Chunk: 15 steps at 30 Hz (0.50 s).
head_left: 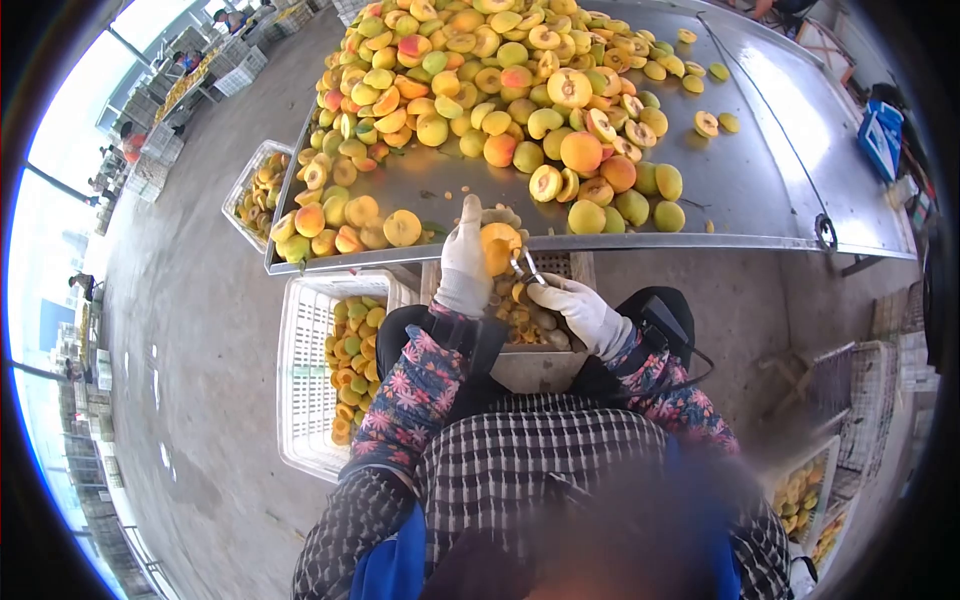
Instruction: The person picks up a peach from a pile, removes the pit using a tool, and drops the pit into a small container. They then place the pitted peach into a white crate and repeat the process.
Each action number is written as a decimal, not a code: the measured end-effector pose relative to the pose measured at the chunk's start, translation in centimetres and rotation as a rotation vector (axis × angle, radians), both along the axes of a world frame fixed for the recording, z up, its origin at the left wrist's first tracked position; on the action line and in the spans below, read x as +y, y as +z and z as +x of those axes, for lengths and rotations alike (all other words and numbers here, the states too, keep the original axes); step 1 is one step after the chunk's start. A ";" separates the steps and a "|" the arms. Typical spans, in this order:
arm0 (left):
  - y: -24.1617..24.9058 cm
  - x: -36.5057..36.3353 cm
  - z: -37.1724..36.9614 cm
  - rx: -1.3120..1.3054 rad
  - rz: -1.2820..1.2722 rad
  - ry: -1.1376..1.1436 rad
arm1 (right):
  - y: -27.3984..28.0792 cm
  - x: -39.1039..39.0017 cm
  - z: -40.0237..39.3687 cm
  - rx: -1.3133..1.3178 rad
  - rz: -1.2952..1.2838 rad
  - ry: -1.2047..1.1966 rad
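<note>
My left hand (466,262), in a white glove, holds a cut peach half (499,248) just off the front edge of the metal table, thumb pointing up. My right hand (580,310), also gloved, is closed round a pitting tool (530,268) with a bent metal loop at its end. The loop is right at the lower right side of the peach half. Below both hands a box (545,372) between my knees contains pits and fruit scraps. Ahead, a big pile of whole and halved peaches (500,100) covers much of the metal table (760,170).
A white plastic basket (300,385) with peach halves stands by my left leg. Another basket (238,205) of fruit is beyond the table's left end. A dark cord with a ring (825,232) lies on the table's right part. Crates (868,400) stand at the right; several people work far left.
</note>
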<state>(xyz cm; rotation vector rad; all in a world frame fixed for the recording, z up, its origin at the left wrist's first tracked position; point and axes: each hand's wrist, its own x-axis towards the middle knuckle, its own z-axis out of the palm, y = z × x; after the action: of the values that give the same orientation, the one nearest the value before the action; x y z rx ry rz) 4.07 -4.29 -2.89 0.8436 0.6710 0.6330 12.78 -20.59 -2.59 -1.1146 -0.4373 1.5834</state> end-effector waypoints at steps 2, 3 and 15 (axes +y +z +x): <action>-0.3 0.1 0.3 -0.010 -0.011 0.038 | -0.2 0.6 -0.2 -0.186 0.075 -0.043; -0.3 0.0 0.1 -0.007 0.007 0.006 | -0.8 0.9 -0.2 -0.316 0.129 -0.034; 7.0 8.9 -11.4 1.296 1.536 0.239 | -0.2 -1.9 1.0 -0.862 0.050 0.123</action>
<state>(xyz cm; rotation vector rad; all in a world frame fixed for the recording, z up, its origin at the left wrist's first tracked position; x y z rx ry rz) -7.32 4.61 4.09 2.7465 1.4547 0.7210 13.74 -22.48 -2.74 -1.7302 -1.1180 1.1112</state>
